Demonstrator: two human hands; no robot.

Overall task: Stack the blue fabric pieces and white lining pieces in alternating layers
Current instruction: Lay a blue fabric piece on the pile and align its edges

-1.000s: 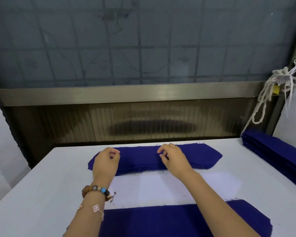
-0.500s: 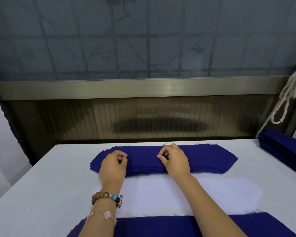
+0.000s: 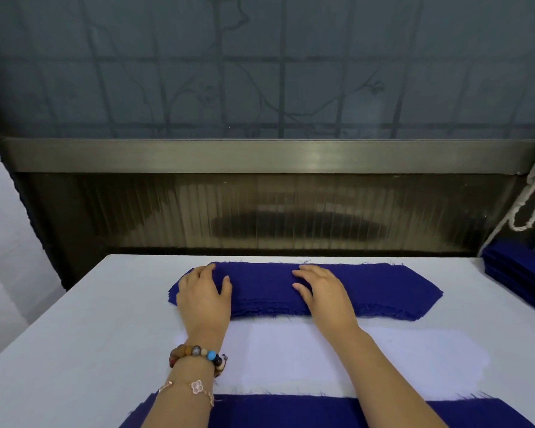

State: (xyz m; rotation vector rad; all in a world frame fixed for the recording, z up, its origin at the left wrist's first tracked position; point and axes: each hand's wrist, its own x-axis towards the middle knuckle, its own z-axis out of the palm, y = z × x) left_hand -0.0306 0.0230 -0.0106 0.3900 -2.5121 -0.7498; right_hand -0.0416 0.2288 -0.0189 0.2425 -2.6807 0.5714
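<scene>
- Lying palm down on the left end of the far blue fabric stack [image 3: 383, 291] with the left hand [image 3: 204, 295], released, with straight and loosely spread fingers, clasping nothing.
- Pressing on the stack's middle with the right hand [image 3: 325, 295], likewise released and extended, pinching no layer.
- Apparently smoothing or squaring the top blue layer rather than lifting one.
- Doing this well probably meaning sweeping from the middle out toward both ends, pushing lightly to avoid dragging the lower layers askew, and checking the frayed front edges for alignment before adding the next piece.
- Sitting close to the far edge of the white table [image 3: 74, 335], showing blue on top, with side layers too fine for telling whether white is lying between them.
- Lying flat just in front of the stack, beneath both forearms: a white lining piece [image 3: 291, 356], hardly standing out against the tabletop.
- Showing along the bottom of the view, at the lining's near edge: another blue fabric piece [image 3: 291, 412], touching or overlapping impossible to tell.
- Waiting at the right margin, well apart from both hands: a further blue pile [image 3: 513, 267], with a white rope [image 3: 531, 196] hanging above.
- Wearing a beaded bracelet [image 3: 198, 355] on the left wrist.
</scene>
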